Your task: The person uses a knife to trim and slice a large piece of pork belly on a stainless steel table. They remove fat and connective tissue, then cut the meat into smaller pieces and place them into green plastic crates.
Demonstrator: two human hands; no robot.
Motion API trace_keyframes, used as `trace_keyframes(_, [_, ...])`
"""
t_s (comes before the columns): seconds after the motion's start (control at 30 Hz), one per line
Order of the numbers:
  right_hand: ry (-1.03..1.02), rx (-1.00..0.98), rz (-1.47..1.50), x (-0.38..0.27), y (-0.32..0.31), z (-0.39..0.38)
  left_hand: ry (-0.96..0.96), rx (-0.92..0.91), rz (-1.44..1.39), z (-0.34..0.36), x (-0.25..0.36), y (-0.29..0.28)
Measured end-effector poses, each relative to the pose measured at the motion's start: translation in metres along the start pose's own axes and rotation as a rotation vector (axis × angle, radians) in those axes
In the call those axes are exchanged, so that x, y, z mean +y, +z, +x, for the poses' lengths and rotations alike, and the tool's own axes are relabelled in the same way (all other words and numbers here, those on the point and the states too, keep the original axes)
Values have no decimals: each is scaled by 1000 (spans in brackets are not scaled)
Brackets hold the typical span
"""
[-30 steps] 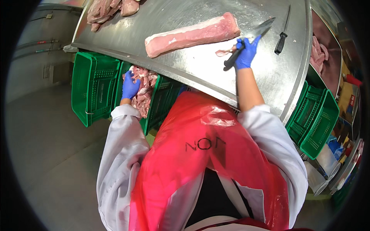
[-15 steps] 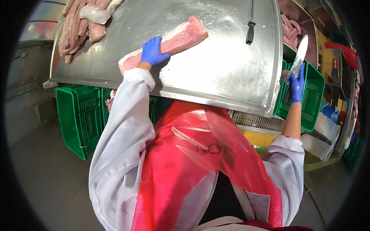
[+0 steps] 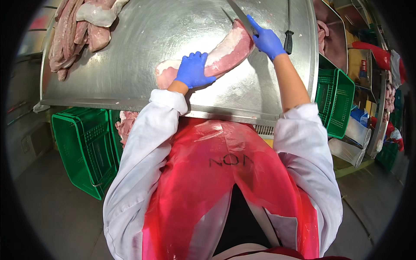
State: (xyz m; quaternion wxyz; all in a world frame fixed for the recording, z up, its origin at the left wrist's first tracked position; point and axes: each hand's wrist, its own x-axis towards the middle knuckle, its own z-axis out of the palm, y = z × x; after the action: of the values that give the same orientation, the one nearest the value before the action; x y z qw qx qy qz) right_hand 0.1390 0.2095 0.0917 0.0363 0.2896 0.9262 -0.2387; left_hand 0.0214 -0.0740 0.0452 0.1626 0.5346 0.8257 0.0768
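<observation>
On the steel table point(image 3: 125, 73) a long pink piece of meat with white fat point(image 3: 227, 56) lies diagonally. My left hand point(image 3: 193, 71), in a blue glove, grips it near the left end, thumb along its lower side. My right hand point(image 3: 266, 43), also gloved, is closed on a knife, whose blade point(image 3: 238, 16) points up and left over the meat's right end; the handle is hidden in my fingers. Just right of that hand lies a thin rod with a black handle point(image 3: 288, 42).
A meat pile point(image 3: 80, 39) occupies the table's upper left. Green crates point(image 3: 80, 147) and meat scraps point(image 3: 125, 128) are below the left edge. Another green crate point(image 3: 340, 104) and a metal bin with meat point(image 3: 336, 34) stand at the right, beside cluttered shelving.
My left hand went from the scrap crate up onto the meat. My right hand swung out over the right-hand crate with the knife, then back to the meat's right end. The meat has shifted.
</observation>
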Motion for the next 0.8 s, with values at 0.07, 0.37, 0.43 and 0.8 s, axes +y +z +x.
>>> trace_keyframes(0.07, [10,-112,-28,-7,-4,8,24,43,-7,-2,-3,4])
trace_keyframes(0.37, [273,-367,351,-10,-38,-64,29,24,-46,4,-14,9])
trace_keyframes(0.43, [298,-286,404,-19,-20,-36,60,28,-48,10,-13,8])
trace_keyframes(0.8, [346,-288,510,-22,-14,-79,-4,-12,-66,17,-14,-1])
